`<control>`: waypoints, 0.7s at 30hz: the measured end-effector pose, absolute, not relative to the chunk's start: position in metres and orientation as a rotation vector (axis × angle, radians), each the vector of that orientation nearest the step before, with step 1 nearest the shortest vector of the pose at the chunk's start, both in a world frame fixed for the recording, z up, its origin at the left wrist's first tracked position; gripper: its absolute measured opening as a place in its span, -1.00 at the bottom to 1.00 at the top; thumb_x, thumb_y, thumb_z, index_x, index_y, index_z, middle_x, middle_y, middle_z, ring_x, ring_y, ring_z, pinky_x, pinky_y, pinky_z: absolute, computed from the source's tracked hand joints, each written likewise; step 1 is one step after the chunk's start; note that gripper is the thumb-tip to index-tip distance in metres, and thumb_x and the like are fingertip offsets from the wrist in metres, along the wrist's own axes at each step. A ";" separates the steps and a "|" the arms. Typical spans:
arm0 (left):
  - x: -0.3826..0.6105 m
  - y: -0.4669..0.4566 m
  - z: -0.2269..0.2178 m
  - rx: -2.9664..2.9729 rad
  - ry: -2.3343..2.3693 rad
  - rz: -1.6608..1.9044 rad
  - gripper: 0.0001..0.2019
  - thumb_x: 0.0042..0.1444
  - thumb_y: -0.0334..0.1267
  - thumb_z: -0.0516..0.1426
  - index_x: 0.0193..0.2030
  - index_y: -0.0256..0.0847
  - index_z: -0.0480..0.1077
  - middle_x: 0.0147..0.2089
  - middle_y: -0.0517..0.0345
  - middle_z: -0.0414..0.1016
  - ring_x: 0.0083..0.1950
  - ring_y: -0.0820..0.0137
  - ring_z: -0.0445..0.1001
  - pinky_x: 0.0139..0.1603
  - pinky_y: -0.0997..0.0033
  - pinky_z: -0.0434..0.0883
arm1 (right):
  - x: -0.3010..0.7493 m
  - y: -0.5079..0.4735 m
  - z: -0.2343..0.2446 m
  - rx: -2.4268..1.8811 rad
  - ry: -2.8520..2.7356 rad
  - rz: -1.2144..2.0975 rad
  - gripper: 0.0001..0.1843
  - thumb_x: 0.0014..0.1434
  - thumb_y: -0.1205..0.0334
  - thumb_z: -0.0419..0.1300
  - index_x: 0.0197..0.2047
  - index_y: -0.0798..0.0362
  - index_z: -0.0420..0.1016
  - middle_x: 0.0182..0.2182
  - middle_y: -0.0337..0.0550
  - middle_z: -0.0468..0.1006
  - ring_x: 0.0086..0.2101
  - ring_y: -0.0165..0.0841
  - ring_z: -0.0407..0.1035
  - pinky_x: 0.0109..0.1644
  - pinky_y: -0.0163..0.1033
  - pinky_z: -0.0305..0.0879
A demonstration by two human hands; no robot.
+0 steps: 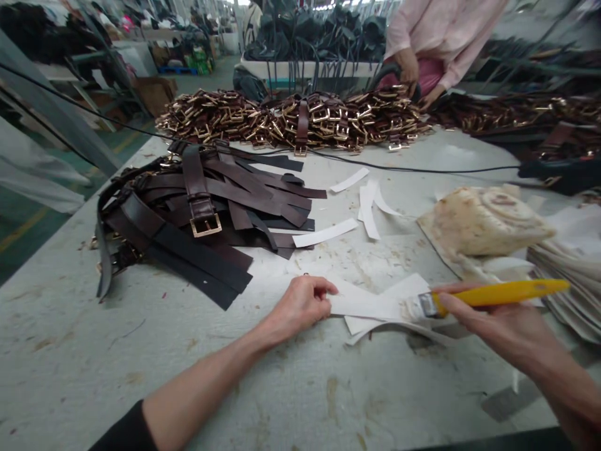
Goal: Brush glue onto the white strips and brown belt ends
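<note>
My left hand (307,302) pinches the left end of a white strip (359,305) just above the table. Closed around a yellow-handled paintbrush (502,293), my right hand (502,326) lays the bristles on the right part of that strip. More white strips (404,287) lie crossed beneath it. To the left is a heap of dark brown and black leather belt straps (263,200); a gold buckle (205,225) shows on one of them. Loose white strips (326,233) are scattered between this heap and my hands.
A glue-stained, cream-coloured container (483,222) stands at the right, beside a stack of pale sheets (570,275). A long pile of buckled belt pieces (291,122) spans the back. A black cable (404,168) crosses the table. Behind it stands a person in pink (441,37).
</note>
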State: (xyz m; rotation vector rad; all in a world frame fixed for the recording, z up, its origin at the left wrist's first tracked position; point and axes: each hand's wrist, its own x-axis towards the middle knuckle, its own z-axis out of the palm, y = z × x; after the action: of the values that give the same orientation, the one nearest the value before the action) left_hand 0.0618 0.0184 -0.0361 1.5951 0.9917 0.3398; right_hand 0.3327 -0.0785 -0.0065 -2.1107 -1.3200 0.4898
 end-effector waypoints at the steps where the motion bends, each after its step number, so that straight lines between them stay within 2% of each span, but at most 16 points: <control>1: 0.062 0.018 -0.034 1.631 1.000 0.339 -0.69 -0.16 -0.51 0.04 -0.26 -0.33 0.48 -0.51 0.23 0.36 -0.47 0.50 0.30 -0.44 0.52 0.20 | 0.346 -0.083 -0.007 -2.151 -1.271 0.485 -0.61 -0.15 -0.16 0.16 -0.45 -0.02 0.54 -0.48 -0.13 0.56 -0.40 -0.13 0.45 -0.23 -0.01 0.40; 5: 0.062 0.015 -0.023 1.845 0.999 0.336 -0.80 -0.02 -0.39 0.08 -0.26 -0.27 0.47 -0.41 0.18 0.36 -0.34 0.43 0.33 -0.31 0.46 0.26 | 0.369 -0.093 -0.008 -2.213 -1.200 0.493 -0.61 -0.15 -0.17 0.15 -0.44 -0.03 0.55 -0.51 -0.12 0.55 -0.42 -0.10 0.43 -0.22 0.04 0.36; 8: 0.065 0.007 -0.021 2.035 1.013 0.356 -0.87 0.01 -0.29 0.14 -0.29 -0.25 0.43 -0.28 0.11 0.34 -0.23 0.36 0.33 -0.23 0.41 0.29 | 0.363 -0.095 -0.007 -2.190 -1.224 0.447 -0.60 -0.12 -0.18 0.13 -0.44 -0.05 0.56 -0.55 -0.16 0.53 -0.50 -0.15 0.39 -0.30 0.03 0.34; 11: 0.069 -0.002 -0.025 2.120 1.087 0.424 -0.92 0.03 -0.40 0.10 -0.33 -0.25 0.41 -0.11 0.02 0.32 -0.13 0.33 0.34 -0.14 0.36 0.32 | 0.358 -0.101 -0.008 -2.138 -1.201 0.431 -0.59 -0.09 -0.19 0.14 -0.41 -0.04 0.57 -0.59 -0.19 0.51 -0.60 -0.25 0.32 -0.47 -0.08 0.32; 14: 0.073 -0.007 -0.026 2.158 1.140 0.581 -0.88 0.02 -0.29 0.16 -0.28 -0.24 0.44 0.04 -0.07 0.25 0.02 0.22 0.30 0.01 0.22 0.30 | 0.359 -0.107 -0.010 -2.087 -1.170 0.439 -0.59 -0.07 -0.17 0.15 -0.41 -0.01 0.57 -0.62 -0.20 0.48 -0.64 -0.32 0.28 -0.57 -0.17 0.26; 16: 0.078 -0.007 -0.022 2.177 1.174 0.665 -0.78 0.00 -0.15 0.20 -0.28 -0.26 0.45 0.05 -0.10 0.25 0.08 0.15 0.25 0.08 0.15 0.26 | 0.359 -0.108 -0.012 -2.082 -1.180 0.432 -0.59 -0.07 -0.17 0.14 -0.40 0.00 0.56 -0.62 -0.21 0.47 -0.63 -0.32 0.28 -0.56 -0.19 0.26; 18: 0.084 -0.005 -0.018 2.191 1.202 0.663 -0.73 0.09 -0.09 0.12 -0.38 -0.28 0.45 -0.03 -0.09 0.30 0.04 0.16 0.26 0.09 0.12 0.24 | 0.358 -0.108 -0.014 -2.090 -1.206 0.412 -0.59 -0.06 -0.17 0.13 -0.40 0.00 0.56 -0.61 -0.22 0.47 -0.61 -0.31 0.29 -0.56 -0.20 0.24; 21: 0.091 -0.001 -0.016 2.156 1.195 0.584 -0.67 0.17 -0.17 0.02 -0.52 -0.29 0.41 -0.15 -0.05 0.34 -0.04 0.23 0.29 0.08 0.16 0.23 | 0.357 -0.107 -0.015 -2.074 -1.237 0.402 -0.59 -0.05 -0.16 0.13 -0.39 -0.01 0.56 -0.61 -0.23 0.46 -0.59 -0.30 0.31 -0.54 -0.20 0.24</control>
State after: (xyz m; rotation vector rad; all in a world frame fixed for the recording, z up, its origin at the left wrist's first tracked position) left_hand 0.0915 -0.0008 -0.0156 2.1556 1.1947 0.5844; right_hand 0.3565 -0.1071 -0.0154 -2.0744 -1.2369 0.4023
